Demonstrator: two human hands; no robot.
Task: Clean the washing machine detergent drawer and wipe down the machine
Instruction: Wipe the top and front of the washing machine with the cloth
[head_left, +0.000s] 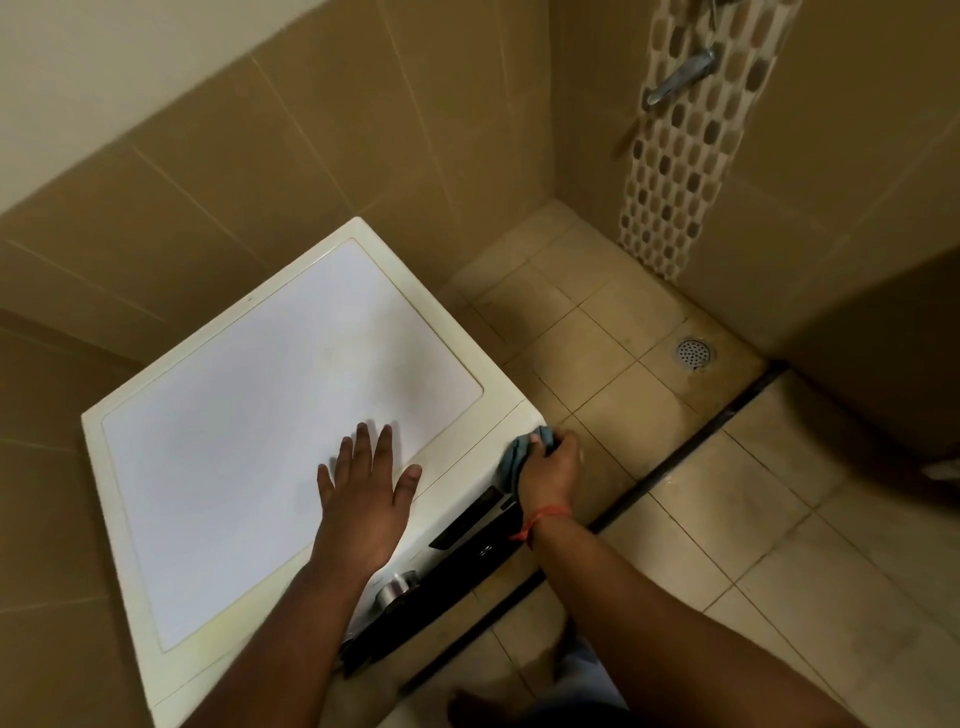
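A white front-loading washing machine (249, 426) stands against the tiled wall, seen from above. My left hand (366, 486) lies flat on its top near the front edge, fingers spread and straight. My right hand (548, 467) grips a bunched blue cloth (519, 452) and holds it against the machine's front right top corner. Below that corner runs the dark control panel (467, 540) with a silver dial (395, 590). No detergent drawer can be made out from this angle.
Beige floor tiles spread to the right, with a round metal drain (693, 353) and a dark floor channel (691, 452). A metal tap (678, 78) sticks out from the mosaic strip on the far wall. My bare foot (483, 706) is at the machine's front.
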